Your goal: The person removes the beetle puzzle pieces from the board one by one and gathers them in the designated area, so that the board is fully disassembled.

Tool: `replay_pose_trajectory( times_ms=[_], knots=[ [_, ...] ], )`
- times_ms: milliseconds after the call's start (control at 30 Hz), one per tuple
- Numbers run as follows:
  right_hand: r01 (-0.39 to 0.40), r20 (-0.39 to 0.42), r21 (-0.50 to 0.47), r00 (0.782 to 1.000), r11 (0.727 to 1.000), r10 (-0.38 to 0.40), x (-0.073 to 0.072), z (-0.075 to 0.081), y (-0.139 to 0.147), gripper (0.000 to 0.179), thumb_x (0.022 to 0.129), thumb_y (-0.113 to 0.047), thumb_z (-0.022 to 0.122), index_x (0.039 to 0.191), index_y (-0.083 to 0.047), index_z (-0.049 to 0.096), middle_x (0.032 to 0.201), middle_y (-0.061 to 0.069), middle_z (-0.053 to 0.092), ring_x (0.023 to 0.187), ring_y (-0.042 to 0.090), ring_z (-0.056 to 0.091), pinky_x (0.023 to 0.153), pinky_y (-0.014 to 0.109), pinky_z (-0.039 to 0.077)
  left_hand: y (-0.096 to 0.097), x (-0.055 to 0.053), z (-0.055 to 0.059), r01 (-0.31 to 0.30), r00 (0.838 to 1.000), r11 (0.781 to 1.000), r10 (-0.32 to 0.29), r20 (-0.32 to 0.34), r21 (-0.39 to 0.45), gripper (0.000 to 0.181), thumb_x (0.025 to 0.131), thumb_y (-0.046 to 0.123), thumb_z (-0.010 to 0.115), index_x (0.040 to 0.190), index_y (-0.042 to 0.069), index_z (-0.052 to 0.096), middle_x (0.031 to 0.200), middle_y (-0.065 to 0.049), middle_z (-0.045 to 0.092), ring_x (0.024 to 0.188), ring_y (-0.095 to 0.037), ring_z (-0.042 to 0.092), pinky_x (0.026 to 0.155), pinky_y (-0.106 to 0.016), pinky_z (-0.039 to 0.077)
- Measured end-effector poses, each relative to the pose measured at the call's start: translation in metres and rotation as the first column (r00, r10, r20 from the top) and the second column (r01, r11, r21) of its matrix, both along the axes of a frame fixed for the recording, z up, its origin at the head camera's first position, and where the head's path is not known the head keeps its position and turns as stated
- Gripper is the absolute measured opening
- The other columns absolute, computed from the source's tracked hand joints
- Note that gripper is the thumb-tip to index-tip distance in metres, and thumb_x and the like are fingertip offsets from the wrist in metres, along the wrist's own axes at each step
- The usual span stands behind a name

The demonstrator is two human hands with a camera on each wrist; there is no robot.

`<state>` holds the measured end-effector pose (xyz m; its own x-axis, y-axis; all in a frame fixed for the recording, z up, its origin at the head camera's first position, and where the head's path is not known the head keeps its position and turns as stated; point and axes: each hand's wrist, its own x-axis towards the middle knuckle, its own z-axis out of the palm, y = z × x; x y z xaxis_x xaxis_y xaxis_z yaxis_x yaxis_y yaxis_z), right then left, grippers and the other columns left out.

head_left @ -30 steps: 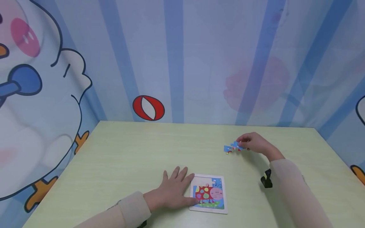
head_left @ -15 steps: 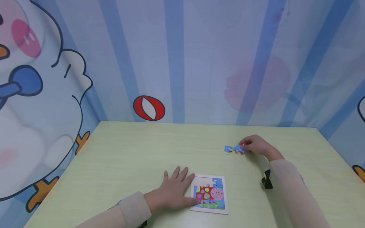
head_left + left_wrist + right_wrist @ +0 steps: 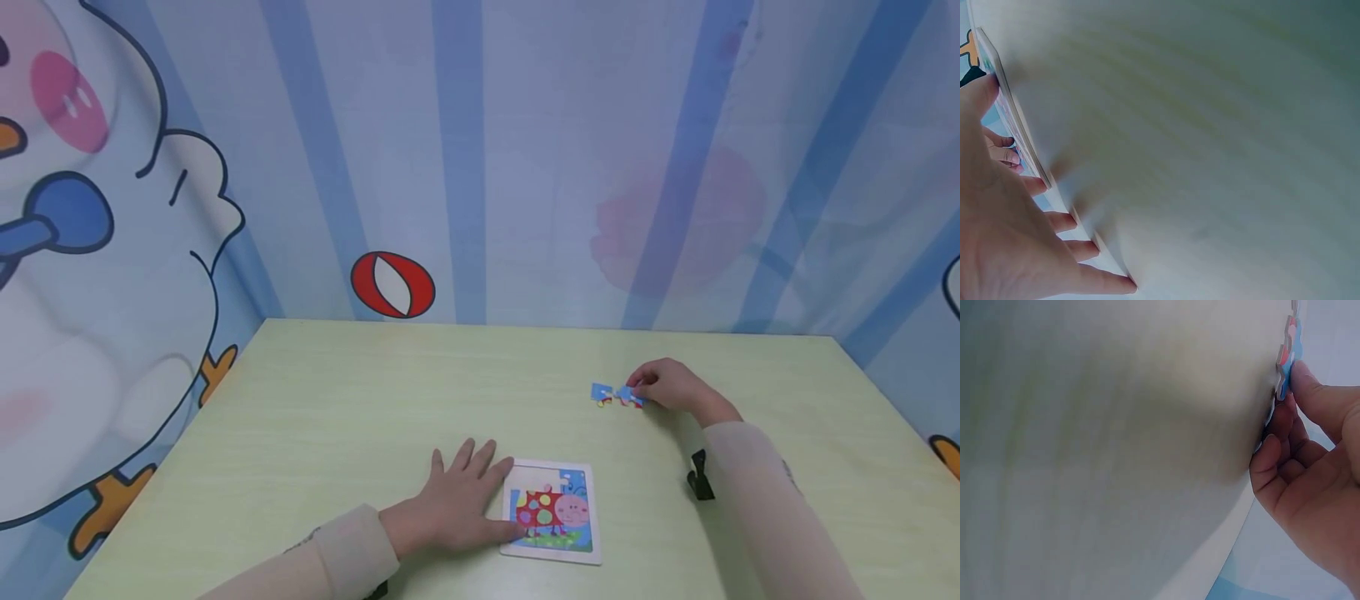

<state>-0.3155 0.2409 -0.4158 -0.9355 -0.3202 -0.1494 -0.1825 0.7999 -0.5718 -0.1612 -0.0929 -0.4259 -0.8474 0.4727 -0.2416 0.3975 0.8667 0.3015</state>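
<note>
My left hand [image 3: 457,510] lies with spread fingers at the left side of a white-framed jigsaw tray [image 3: 536,477]. Its thumb rests on the tray's lower left part, and the index fingertip touches the upper left corner. The picture in the tray is a pig face with a red spotted body; pale backing shows along the top left. Farther back, my right hand [image 3: 673,387] pinches a blue and red jigsaw piece [image 3: 1284,378] between thumb and fingers, low at the tabletop. Left of it lies another blue jigsaw piece [image 3: 601,392].
The pale wooden table [image 3: 360,392] ends at a printed blue striped cloth [image 3: 525,167] hanging behind it. A black clip-like item [image 3: 701,477] shows beside the right sleeve.
My right hand has lowered the jigsaw piece slightly toward the table, beside the other piece. The left hand and the tray have stayed in place.
</note>
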Motion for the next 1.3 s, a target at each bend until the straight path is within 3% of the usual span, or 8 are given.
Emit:
replay_pose_trajectory(
  times_ms=[233,533,767,967,1300],
  knots=[
    [0.009,0.000,0.019,1.000,1.000,-0.009,0.003,0.001,-0.001,0.018,0.093,-0.006,0.058,0.105,0.005,0.066,0.103,0.019,0.064,0.089,0.027,0.053,0.080,0.042,0.046,0.000,0.000,-0.001,0.000,1.000,1.000,0.000,0.002,0.004,0.088,0.084,0.072,0.050,0.152,0.019,0.030,0.161,-0.011,0.018,0.146,-0.039,0.011,0.107,-0.071,0.008],
    [0.016,0.006,0.012,1.000,1.000,-0.016,0.002,-0.002,0.000,0.017,0.093,-0.007,0.059,0.104,0.004,0.066,0.099,0.016,0.064,0.086,0.025,0.052,0.077,0.037,0.044,0.000,0.001,-0.001,-0.001,1.000,1.000,0.001,0.000,0.004,0.088,0.084,0.071,0.050,0.152,0.019,0.031,0.160,-0.011,0.018,0.146,-0.039,0.012,0.107,-0.071,0.008],
    [0.029,-0.001,0.005,1.000,1.000,-0.029,0.002,-0.002,0.003,0.023,0.095,-0.012,0.058,0.112,0.003,0.063,0.103,0.018,0.061,0.089,0.027,0.052,0.079,0.039,0.045,0.001,0.001,-0.001,-0.001,1.000,1.000,0.001,0.003,0.001,0.088,0.084,0.071,0.050,0.152,0.019,0.031,0.160,-0.011,0.018,0.146,-0.039,0.011,0.107,-0.071,0.008],
    [0.011,-0.012,-0.032,1.000,0.999,-0.011,0.005,0.008,0.000,0.031,0.097,-0.018,0.057,0.121,0.002,0.060,0.107,0.017,0.058,0.095,0.029,0.054,0.077,0.037,0.049,0.000,0.000,-0.001,0.001,1.000,1.000,-0.001,-0.005,0.000,0.088,0.084,0.072,0.049,0.152,0.019,0.031,0.160,-0.011,0.018,0.146,-0.039,0.012,0.107,-0.071,0.009],
    [-0.103,-0.110,-0.089,0.990,0.991,0.093,0.020,0.035,-0.009,0.034,0.096,-0.017,0.059,0.123,0.004,0.059,0.100,0.011,0.061,0.089,0.023,0.055,0.076,0.035,0.048,0.000,0.000,-0.001,-0.001,1.000,1.000,0.001,-0.017,0.002,0.088,0.084,0.071,0.050,0.152,0.018,0.031,0.160,-0.011,0.019,0.146,-0.039,0.012,0.106,-0.072,0.010]
  ],
)
